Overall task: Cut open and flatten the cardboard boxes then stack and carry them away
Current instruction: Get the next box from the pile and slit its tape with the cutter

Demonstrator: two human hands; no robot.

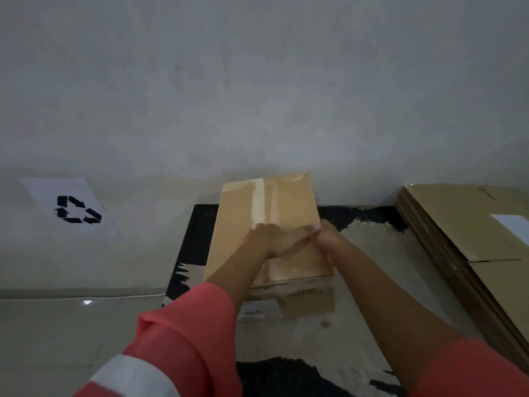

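A closed box (266, 224) stands on a black and beige mat (372, 253) on the floor (57, 325), near the mat's far left corner. Its far end is close to the wall (257, 81). The top flaps are shut, so nothing inside shows. A glossy strip of tape (264, 200) runs down the seam in the middle of the top. The box's long axis follows that seam, pointing straight away from the person toward the wall. A white label (260, 310) is on the near side face.

Both hands are on the top of the box, a little nearer the person than its middle. The left hand (269, 239) lies across the seam. The right hand (326, 239) is at the top's right edge, and the two hands touch. Both are blurred, so I cannot tell whether the fingers are spread, pressed together or pinching something. The forearms are bare, and both sleeves are coral. The left sleeve (183, 333) has a pale band.

A stack of flattened cardboard (463, 233) lies along the mat's right edge, apart from the box. Its top sheet carries a white label (512, 227). Well to the left of the mat is a white sheet (71, 207) with a black recycling sign.
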